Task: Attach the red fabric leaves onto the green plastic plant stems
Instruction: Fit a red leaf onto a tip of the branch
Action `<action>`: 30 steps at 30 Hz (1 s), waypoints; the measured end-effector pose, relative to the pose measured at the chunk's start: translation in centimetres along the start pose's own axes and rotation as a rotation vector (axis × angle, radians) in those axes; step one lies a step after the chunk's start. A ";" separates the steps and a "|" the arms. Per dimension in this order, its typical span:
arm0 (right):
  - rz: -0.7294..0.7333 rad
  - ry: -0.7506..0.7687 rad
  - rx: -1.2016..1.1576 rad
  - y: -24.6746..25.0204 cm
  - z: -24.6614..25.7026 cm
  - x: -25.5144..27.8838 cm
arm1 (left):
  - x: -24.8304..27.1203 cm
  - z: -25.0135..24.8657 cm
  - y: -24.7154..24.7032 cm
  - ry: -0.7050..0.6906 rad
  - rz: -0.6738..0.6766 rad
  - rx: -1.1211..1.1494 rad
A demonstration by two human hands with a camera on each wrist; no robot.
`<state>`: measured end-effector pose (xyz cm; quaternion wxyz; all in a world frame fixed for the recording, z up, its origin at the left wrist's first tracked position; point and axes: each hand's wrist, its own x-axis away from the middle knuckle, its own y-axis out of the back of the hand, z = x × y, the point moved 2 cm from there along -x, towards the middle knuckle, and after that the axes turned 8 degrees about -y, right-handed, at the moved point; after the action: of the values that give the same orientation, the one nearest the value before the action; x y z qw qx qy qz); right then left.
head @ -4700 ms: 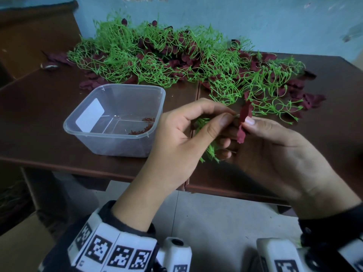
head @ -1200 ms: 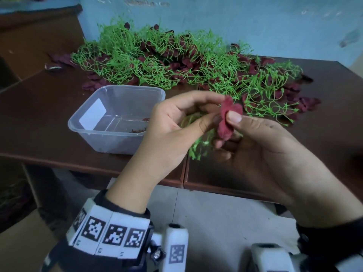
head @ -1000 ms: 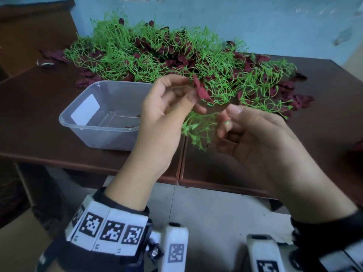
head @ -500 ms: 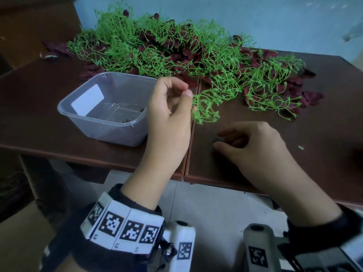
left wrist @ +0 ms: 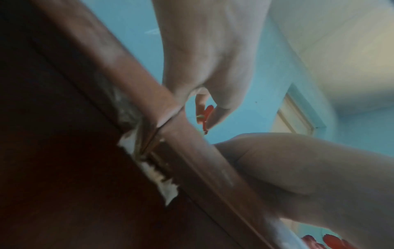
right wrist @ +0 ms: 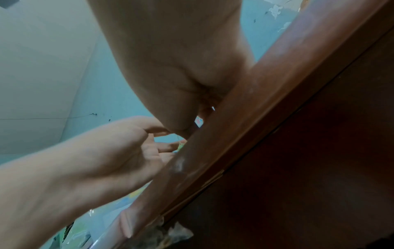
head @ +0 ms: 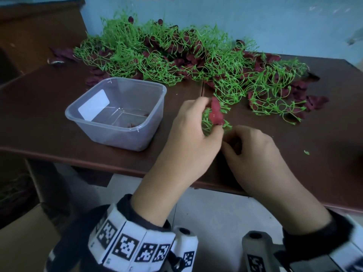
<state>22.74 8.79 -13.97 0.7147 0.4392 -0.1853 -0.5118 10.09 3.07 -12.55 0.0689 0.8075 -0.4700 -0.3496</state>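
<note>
while left hand (head: 193, 134) pinches red leaf (head: 216, 114) and green stem (head: 207, 122) right of the tub (head: 117, 112), right hand (head: 253, 148) curls (grasp unclear); next, seat leaf on tip.

Table (head: 49, 122) in front of wall (head: 255, 20). Heap of stems and leaves (head: 176, 57) along table's back edge, left to right. Tub (head: 157, 107) left of centre, in front of heap. Left hand (head: 188, 142) right of tub, right hand (head: 253, 152) just right of it, both over table's front edge. Leaf (head: 216, 114) with stem (head: 206, 122) at left hand's fingertips, in front of heap.
</note>
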 end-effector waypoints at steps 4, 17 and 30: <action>-0.074 -0.009 -0.108 1.0 0.2 0.1 | 0.0 -2.4 1.7 -0.066 -0.047 -0.136; 0.016 0.048 -0.150 0.7 1.6 0.5 | -1.0 -1.5 8.6 0.034 -0.239 -0.692; 0.051 0.039 -0.141 0.8 1.7 0.6 | -0.7 0.4 10.2 0.477 0.148 -0.548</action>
<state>22.20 7.54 -12.53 0.7602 0.3928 -0.1461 -0.4964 2.35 -1.88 -7.95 0.4150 0.7819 -0.3867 -0.2586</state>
